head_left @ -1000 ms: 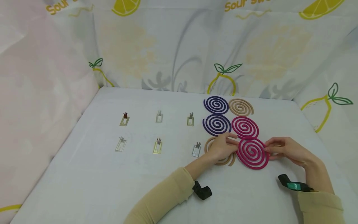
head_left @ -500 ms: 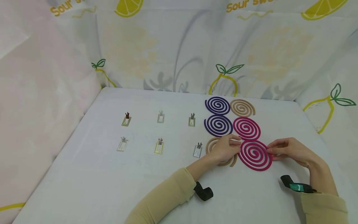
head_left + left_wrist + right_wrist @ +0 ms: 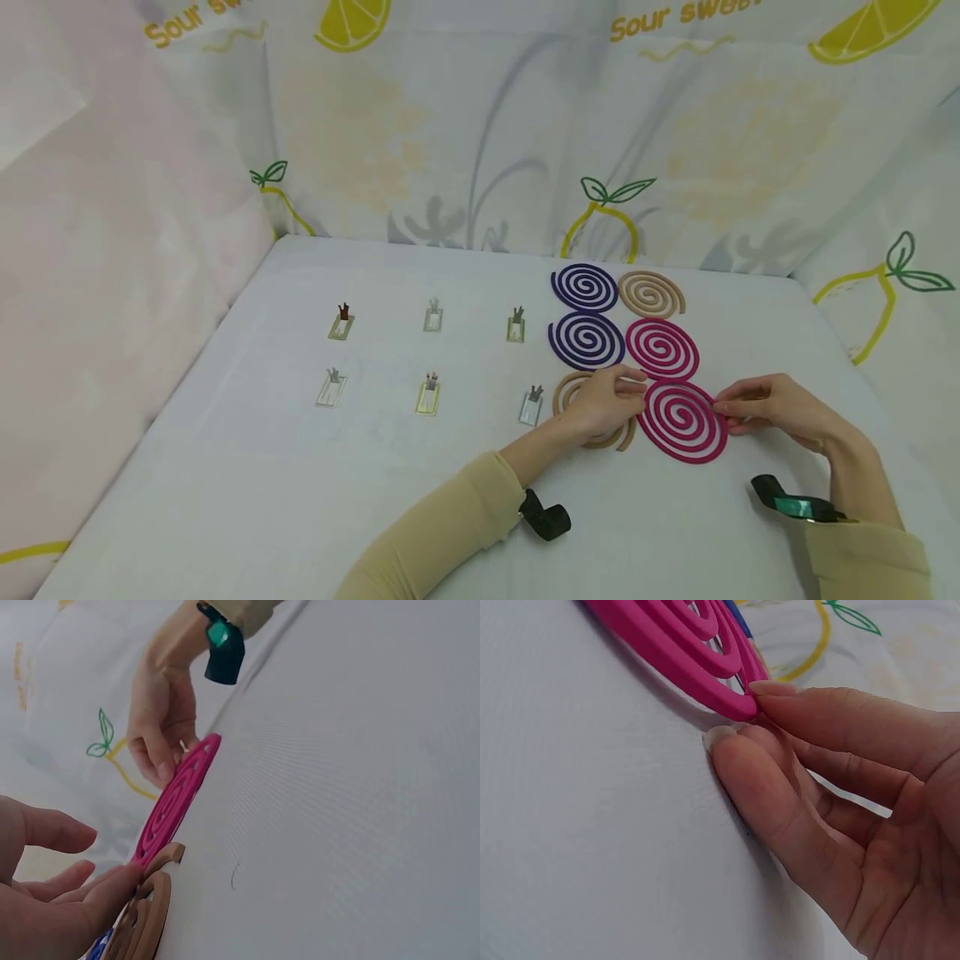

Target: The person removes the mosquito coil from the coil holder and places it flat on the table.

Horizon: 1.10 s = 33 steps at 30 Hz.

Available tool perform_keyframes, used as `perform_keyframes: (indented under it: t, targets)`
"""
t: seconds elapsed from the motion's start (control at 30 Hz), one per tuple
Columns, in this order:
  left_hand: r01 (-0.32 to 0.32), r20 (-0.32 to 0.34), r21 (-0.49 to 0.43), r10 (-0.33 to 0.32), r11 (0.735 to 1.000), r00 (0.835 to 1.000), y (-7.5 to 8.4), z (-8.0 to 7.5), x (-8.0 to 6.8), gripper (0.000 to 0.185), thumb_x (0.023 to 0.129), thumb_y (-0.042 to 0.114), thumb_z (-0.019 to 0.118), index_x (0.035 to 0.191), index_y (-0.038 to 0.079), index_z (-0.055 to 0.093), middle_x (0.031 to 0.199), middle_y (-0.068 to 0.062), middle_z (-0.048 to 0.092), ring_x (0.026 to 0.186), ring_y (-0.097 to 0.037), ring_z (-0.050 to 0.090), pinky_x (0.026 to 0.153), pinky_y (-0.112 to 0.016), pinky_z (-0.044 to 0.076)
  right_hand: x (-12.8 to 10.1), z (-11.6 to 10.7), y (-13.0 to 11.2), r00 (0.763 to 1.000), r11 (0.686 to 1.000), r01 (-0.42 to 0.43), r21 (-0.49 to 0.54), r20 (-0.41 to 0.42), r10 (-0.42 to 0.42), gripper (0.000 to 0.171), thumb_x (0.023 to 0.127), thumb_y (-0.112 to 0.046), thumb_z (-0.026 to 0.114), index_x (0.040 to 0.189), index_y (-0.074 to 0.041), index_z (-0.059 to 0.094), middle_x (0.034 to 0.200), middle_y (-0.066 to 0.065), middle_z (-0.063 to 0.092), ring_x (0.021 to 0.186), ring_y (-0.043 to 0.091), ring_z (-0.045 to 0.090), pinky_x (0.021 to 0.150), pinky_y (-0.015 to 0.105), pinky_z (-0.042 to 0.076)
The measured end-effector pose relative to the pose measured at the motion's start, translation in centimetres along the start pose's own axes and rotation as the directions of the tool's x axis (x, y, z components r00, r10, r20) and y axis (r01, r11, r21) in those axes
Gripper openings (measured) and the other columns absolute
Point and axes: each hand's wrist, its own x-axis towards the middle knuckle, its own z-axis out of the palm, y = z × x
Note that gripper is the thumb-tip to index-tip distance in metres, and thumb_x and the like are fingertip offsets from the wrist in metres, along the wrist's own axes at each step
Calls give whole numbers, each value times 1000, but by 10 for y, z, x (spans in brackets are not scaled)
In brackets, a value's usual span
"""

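A pink mosquito coil (image 3: 682, 421) lies at the near right of a group of coils. My right hand (image 3: 783, 412) pinches its right edge; the right wrist view shows index finger (image 3: 840, 720) and thumb (image 3: 761, 787) at the rim. My left hand (image 3: 603, 400) reaches over a tan coil (image 3: 566, 392) and holds the pink coil's left edge, its upper fingers spread apart in the left wrist view. Beyond are another pink coil (image 3: 662, 348), two dark purple coils (image 3: 587, 340) and a second tan coil (image 3: 651, 293).
Several small metal coil stands with upright prongs stand in two rows on the left and middle of the white table (image 3: 285, 500); the nearest stand (image 3: 531, 407) is beside my left forearm. A lemon-print cloth (image 3: 480, 125) hangs behind and at the sides.
The head view has shifted slightly. Both hands stay at the edges of the near pink mosquito coil, which has barely moved relative to the other coils.
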Motion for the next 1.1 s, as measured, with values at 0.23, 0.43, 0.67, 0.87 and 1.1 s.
perform_keyframes:
  t: [0.23,0.43,0.67,0.87,1.1]
  targets:
    - [-8,22,0,8,1000,1000,-1,-1,-1,30,97,9,62,126,8,62,125,-5,69,115,-13,65,88,-18,55,0,0,3,1000,1000,-3,-8,-1,3,44,100,-21,61,124,16,57,99,10,70,81,20,68,77,29,62]
    - [-19,18,21,19,1000,1000,-2,0,-1,28,98,10,61,126,9,62,124,-4,69,116,-12,65,89,-17,54,1,0,6,1000,1000,-8,-2,2,8,45,100,-20,61,124,17,56,101,10,70,82,20,69,77,29,62]
    - [-40,55,44,37,998,998,-1,-3,-3,30,99,10,59,129,9,60,128,-5,68,117,-12,64,90,-16,53,1,-1,4,1000,1000,8,-16,21,-8,42,99,-19,62,122,16,58,100,10,71,81,19,68,77,30,62]
    - [-37,59,42,34,998,998,-1,-3,-3,29,98,9,59,127,9,61,127,-5,69,117,-11,64,89,-15,53,1,-1,3,999,1000,-5,-30,40,6,41,99,-19,63,121,16,60,98,9,71,80,20,69,76,29,62]
    - [-43,63,21,42,999,997,-1,-2,-2,29,98,8,58,127,8,62,127,-6,69,117,-11,64,89,-14,52,-1,0,4,999,999,7,-32,37,-6,43,101,-20,59,124,17,58,98,7,71,79,21,68,75,29,62]
